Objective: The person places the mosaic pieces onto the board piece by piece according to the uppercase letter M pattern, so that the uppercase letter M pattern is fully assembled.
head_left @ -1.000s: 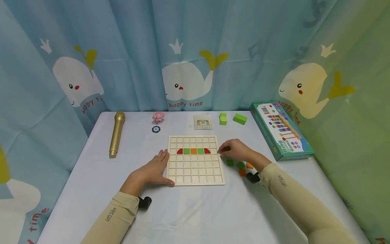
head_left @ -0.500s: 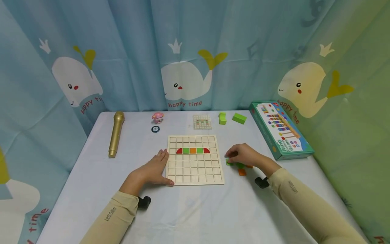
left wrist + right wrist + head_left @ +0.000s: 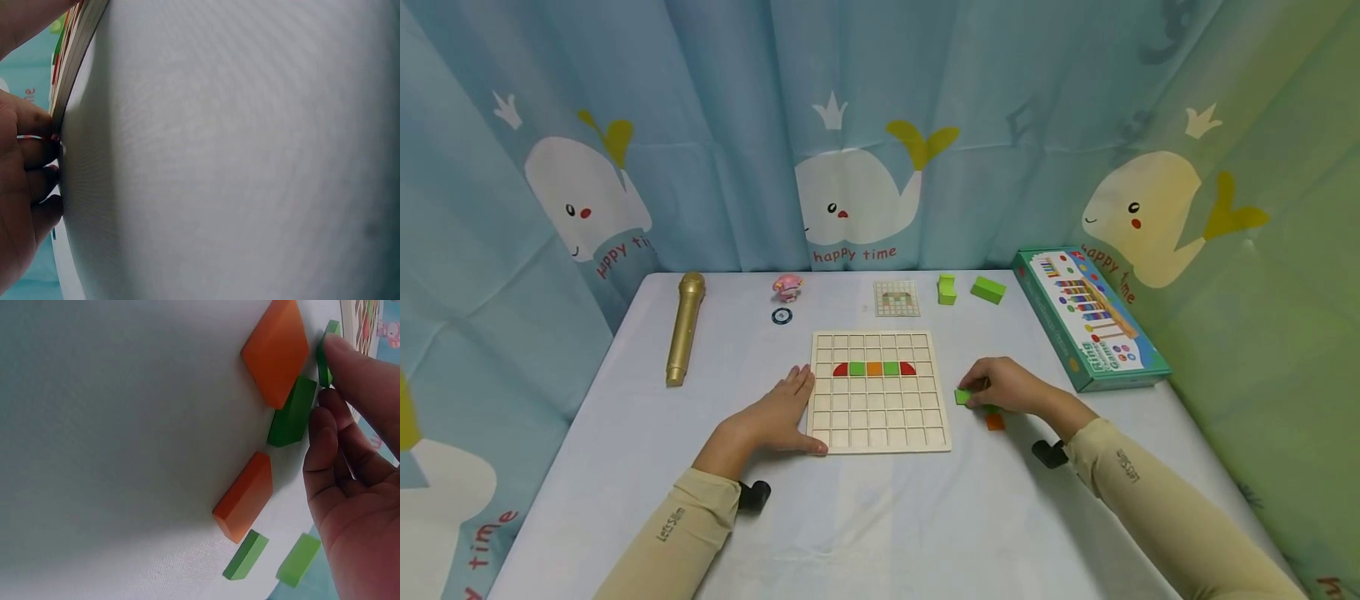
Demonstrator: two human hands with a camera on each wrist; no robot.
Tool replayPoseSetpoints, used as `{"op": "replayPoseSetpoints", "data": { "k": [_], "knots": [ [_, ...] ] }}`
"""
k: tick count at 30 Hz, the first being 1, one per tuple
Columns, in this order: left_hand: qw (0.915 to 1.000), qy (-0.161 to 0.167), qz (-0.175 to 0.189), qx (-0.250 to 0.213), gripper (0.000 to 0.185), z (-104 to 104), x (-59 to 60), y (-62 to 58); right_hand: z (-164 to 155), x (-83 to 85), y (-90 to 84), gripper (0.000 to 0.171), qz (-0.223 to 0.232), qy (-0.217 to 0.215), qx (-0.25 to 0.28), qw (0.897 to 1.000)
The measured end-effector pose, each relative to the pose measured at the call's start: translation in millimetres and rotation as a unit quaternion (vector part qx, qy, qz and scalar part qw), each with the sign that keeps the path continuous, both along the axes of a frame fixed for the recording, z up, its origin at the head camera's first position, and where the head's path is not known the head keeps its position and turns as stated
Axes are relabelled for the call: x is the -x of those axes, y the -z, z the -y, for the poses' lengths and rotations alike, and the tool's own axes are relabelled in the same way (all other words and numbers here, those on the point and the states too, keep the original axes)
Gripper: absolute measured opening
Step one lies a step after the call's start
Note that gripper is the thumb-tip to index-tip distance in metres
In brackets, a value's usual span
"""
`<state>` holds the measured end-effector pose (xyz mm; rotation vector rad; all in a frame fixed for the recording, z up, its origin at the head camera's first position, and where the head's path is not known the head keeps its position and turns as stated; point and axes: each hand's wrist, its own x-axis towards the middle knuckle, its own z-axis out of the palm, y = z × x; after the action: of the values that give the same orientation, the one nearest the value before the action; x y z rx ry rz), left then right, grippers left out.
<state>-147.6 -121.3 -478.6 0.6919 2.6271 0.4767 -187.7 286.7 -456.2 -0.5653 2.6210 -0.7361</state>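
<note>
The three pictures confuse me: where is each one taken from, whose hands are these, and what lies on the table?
There is no machine here: a person works with two bare hands and wears three cameras. The wide picture comes from a camera on the head, looking down at a white table. The two close pictures come from cameras on the wrists.

The left hand lies flat against the left edge of a wooden grid board, which carries a row of red, green and orange tiles. The right hand pinches a small green tile beside the board; loose orange and green tiles lie near it.

Further back are a gold microphone, a small pink toy, a pattern card, two green blocks and a game box.
</note>
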Motion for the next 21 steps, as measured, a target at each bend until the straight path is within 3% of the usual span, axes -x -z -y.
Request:
{"op": "replayPoseSetpoints", "data": {
  "k": [21],
  "knots": [
    [1.0,-0.007,0.0,0.0,0.127,-0.7,-0.9,-0.1,4.8,-4.8,0.1,0.013,-0.023,-0.015,0.02,0.999]
  ]
}}
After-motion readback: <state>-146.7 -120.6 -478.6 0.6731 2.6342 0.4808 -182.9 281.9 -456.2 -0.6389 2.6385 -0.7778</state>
